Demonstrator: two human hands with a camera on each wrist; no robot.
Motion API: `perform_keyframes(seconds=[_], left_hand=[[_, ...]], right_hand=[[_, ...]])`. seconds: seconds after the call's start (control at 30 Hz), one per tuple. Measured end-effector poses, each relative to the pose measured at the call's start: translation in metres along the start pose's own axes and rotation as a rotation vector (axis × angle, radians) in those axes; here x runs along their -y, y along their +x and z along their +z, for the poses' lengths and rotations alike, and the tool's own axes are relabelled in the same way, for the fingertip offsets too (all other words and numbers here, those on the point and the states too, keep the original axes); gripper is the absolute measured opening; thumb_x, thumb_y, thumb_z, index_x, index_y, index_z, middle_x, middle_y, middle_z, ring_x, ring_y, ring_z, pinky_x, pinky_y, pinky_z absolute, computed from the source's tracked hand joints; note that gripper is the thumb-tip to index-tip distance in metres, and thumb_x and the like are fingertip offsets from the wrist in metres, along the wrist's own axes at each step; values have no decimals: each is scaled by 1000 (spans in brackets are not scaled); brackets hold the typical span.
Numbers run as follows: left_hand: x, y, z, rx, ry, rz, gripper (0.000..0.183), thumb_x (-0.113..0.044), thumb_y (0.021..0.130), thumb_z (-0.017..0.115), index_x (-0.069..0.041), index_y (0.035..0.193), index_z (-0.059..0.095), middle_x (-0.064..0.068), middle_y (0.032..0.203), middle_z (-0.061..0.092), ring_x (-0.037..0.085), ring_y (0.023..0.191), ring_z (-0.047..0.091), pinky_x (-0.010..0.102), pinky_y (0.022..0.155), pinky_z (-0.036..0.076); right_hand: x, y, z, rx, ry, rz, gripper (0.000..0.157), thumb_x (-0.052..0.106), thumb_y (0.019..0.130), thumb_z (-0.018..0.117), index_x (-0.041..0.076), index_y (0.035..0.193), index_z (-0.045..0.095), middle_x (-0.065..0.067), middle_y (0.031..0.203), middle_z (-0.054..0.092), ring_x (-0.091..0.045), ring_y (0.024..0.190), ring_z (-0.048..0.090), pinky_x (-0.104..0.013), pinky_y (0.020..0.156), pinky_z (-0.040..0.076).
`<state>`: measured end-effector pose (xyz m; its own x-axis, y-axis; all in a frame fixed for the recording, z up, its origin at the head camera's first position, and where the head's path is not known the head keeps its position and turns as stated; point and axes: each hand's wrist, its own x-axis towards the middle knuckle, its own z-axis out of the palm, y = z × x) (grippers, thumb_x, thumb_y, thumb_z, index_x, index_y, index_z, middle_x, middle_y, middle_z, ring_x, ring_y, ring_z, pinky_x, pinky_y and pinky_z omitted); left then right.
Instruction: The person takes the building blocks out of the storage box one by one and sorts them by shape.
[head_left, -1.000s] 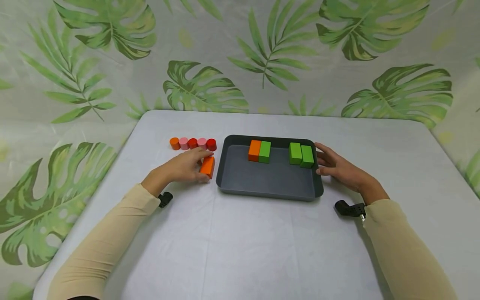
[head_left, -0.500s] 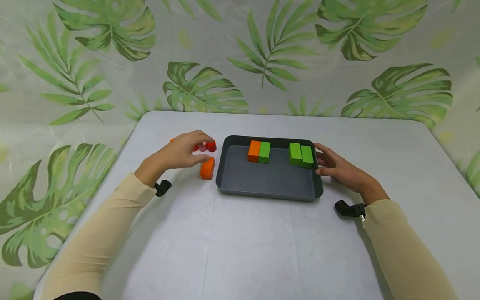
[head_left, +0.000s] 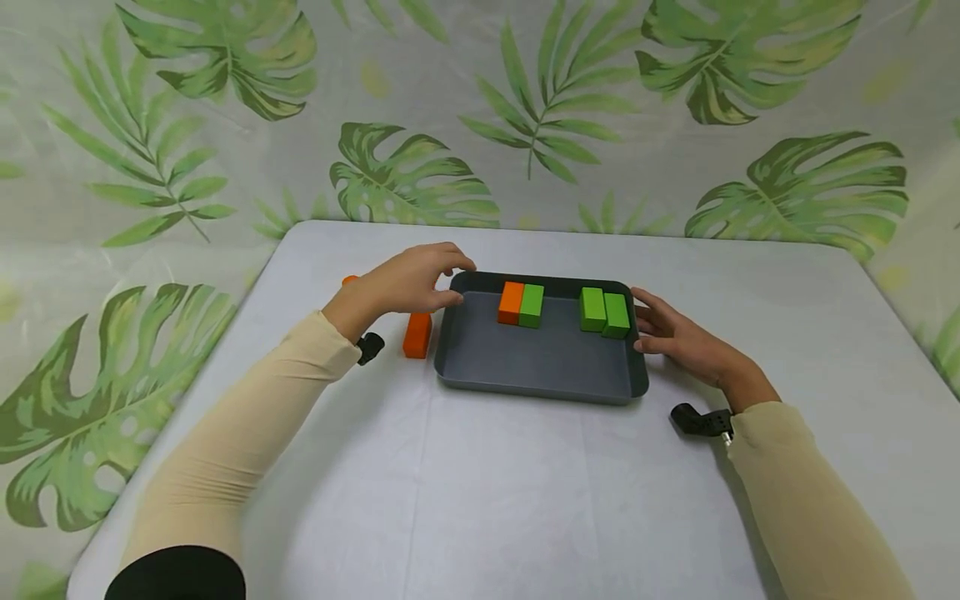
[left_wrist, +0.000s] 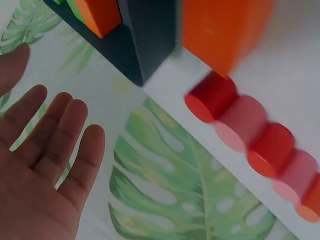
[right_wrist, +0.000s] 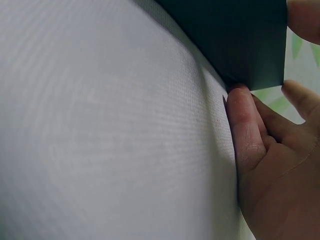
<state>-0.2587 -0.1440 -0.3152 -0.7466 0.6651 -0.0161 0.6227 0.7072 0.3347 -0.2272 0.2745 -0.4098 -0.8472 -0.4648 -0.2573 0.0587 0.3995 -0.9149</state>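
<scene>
My left hand (head_left: 408, 279) hovers at the upper left corner of the dark grey baking tray (head_left: 540, 362), fingers spread and nothing in them. The left wrist view shows its bare palm (left_wrist: 40, 170). On the cloth left of the tray lies an orange block (head_left: 417, 337). At the tray's right wall my right hand (head_left: 686, 337) rests, fingertips touching the outside near the rim; the right wrist view shows a finger (right_wrist: 245, 120) by the tray's base. Inside the tray are an orange block (head_left: 511, 302), a green block (head_left: 531, 306) beside it, and two green blocks (head_left: 592, 309) further right.
A row of red, pink and orange cylinders (left_wrist: 272, 150) stands left of the tray, mostly hidden behind my left hand in the head view; one orange cylinder (head_left: 349, 279) peeks out. A white cloth (head_left: 495, 492) covers the table. Behind hangs a leaf-print sheet (head_left: 420, 83).
My left hand lets go of the orange block, which stays beside the tray, then rises and moves right past the cylinders to the tray's corner. My right hand stays in place.
</scene>
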Motion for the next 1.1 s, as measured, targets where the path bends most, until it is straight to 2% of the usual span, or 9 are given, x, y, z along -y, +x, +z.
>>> perform_keyframes(seconds=[0.3, 0.47, 0.57, 0.67, 0.93, 1.1], left_hand=[[-25, 45, 8, 103, -5, 35, 47, -17, 93, 66, -7, 138, 57, 10, 140, 56, 31, 119, 60, 43, 106, 48], [-31, 63, 11, 116, -19, 29, 46, -15, 94, 63, -9, 139, 56, 8, 142, 54, 29, 123, 60, 40, 106, 47], [-33, 72, 15, 119, -28, 40, 45, -13, 93, 62, -6, 138, 57, 10, 142, 55, 30, 123, 60, 40, 106, 48], [-32, 79, 23, 129, -13, 43, 42, -10, 92, 61, -4, 134, 60, 12, 140, 58, 30, 122, 60, 40, 106, 48], [-29, 84, 41, 203, 75, -18, 32, -11, 90, 63, -1, 120, 68, 13, 127, 65, 28, 110, 59, 37, 100, 50], [-28, 85, 45, 193, 96, 0, 26, -7, 88, 63, 0, 112, 71, 14, 130, 63, 29, 110, 58, 36, 99, 50]], right_hand=[[-3, -1, 0, 3, 5, 6, 92, 15, 97, 60, 27, 161, -4, -18, 168, 2, -44, 154, 5, -67, 120, 9], [-3, -1, 0, -2, 4, 4, 92, 15, 97, 61, 26, 161, -4, -18, 168, 2, -44, 154, 5, -67, 120, 9], [-3, -1, 0, -5, 4, 5, 91, 15, 97, 61, 26, 161, -4, -18, 168, 2, -44, 154, 5, -67, 120, 9], [-2, -1, 1, -2, 3, 9, 92, 16, 96, 61, 26, 161, -4, -18, 168, 2, -44, 154, 5, -68, 120, 8], [-3, 0, -1, -5, -7, 12, 93, 17, 96, 62, 27, 161, -4, -18, 168, 2, -44, 154, 6, -68, 120, 9], [-3, 1, -2, -3, -2, 6, 92, 17, 96, 62, 27, 161, -4, -18, 168, 2, -44, 154, 4, -69, 120, 8]])
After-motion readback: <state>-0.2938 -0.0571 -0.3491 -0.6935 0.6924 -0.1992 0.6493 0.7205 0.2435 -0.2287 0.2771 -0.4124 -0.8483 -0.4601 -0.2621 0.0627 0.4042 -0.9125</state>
